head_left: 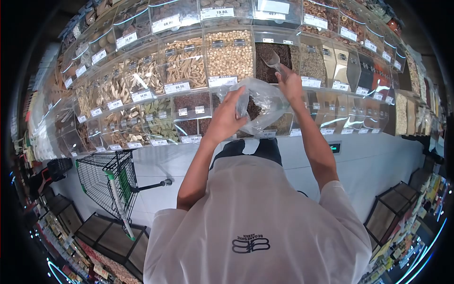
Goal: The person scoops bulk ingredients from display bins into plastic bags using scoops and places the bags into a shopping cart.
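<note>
A clear plastic bag [266, 105] hangs open in front of the bins, with some dark contents visible inside. My left hand [226, 116] grips the bag's left side, fingers curled round its edge. My right hand [289, 85] is closed on the handle of a clear scoop [273, 60], just above and right of the bag. The scoop's head is over an open bin of small dark pieces [267, 70]. Whether the scoop holds anything is too small to tell.
Clear bins of dried goods, such as pale round pieces [229, 57] and brown sticks [184, 64], rise in tiers with price labels. A green and black shopping cart [106, 182] stands on the floor at the lower left. Dark display crates [392, 208] are at the right.
</note>
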`<state>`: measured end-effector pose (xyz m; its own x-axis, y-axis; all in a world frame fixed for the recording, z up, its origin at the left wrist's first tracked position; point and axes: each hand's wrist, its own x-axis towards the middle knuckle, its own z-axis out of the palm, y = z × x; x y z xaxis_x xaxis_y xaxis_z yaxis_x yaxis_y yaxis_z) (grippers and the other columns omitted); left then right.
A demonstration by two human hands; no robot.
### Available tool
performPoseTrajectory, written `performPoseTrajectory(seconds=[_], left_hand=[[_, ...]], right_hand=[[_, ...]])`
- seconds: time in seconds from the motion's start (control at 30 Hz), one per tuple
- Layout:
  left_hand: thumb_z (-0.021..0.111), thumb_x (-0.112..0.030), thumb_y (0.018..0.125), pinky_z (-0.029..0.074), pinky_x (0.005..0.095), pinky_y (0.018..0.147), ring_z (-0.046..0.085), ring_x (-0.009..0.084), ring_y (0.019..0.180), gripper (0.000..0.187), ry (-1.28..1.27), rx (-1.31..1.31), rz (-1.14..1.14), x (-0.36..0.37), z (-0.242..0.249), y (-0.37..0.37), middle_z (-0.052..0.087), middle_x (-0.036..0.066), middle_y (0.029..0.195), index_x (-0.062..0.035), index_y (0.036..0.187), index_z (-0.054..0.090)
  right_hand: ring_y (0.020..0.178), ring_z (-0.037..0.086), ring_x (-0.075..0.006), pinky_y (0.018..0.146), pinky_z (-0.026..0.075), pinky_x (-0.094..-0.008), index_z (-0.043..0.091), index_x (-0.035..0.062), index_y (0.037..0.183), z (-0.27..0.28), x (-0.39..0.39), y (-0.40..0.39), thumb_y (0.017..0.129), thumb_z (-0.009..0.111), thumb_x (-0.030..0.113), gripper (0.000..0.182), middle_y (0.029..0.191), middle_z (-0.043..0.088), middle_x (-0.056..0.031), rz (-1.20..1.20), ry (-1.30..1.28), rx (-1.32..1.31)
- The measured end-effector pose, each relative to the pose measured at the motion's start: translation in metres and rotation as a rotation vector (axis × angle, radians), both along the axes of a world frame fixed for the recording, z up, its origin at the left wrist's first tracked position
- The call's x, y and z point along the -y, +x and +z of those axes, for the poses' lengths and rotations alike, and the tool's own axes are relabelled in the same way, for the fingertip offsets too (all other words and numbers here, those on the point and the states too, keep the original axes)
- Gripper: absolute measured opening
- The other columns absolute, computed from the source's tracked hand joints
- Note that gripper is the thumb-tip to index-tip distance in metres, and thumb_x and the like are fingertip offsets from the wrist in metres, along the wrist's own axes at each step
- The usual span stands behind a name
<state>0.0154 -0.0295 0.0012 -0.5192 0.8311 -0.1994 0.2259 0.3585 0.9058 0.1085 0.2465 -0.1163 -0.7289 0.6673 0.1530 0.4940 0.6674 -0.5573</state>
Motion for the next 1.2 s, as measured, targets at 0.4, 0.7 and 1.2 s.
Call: performPoseTrajectory(seconds=[0.4,0.7,1.2], left_hand=[[0.076,-0.004,0.076,0.051,0.0319,0.074,0.057,0.0192,0.071,0.081,0.015,-0.045,0.03,-0.002,0.012,0.008,0.049,0.013,0.143,-0.0139,0.149,0.044],[0.077,-0.008,0.077,0.054,0.0374,0.081,0.063,0.0236,0.076,0.073,-0.024,-0.248,-0.022,-0.02,0.005,0.008,0.046,0.014,0.149,-0.0153,0.144,0.05],[0.069,-0.004,0.077,0.054,0.0357,0.08,0.067,0.0247,0.078,0.086,0.061,-0.075,-0.009,-0.021,-0.002,-0.007,0.045,0.02,0.149,-0.0043,0.154,0.031]], right_hand=[[0.084,0.066,-0.0132,0.077,0.052,-0.0299,0.068,0.0068,0.127,-0.021,-0.017,0.034,0.087,0.078,0.021,0.044,0.099,0.076,-0.0139,0.002,-0.458,-0.296],[0.097,0.063,-0.0112,0.087,0.051,-0.0269,0.064,-0.001,0.129,0.024,-0.013,0.07,0.09,0.075,0.011,0.043,0.113,0.072,-0.0147,0.054,-0.503,-0.291],[0.076,0.061,-0.0142,0.071,0.051,-0.028,0.068,0.0132,0.13,0.177,0.006,0.119,0.085,0.077,0.007,0.047,0.102,0.074,-0.0078,0.433,-0.404,0.271]])
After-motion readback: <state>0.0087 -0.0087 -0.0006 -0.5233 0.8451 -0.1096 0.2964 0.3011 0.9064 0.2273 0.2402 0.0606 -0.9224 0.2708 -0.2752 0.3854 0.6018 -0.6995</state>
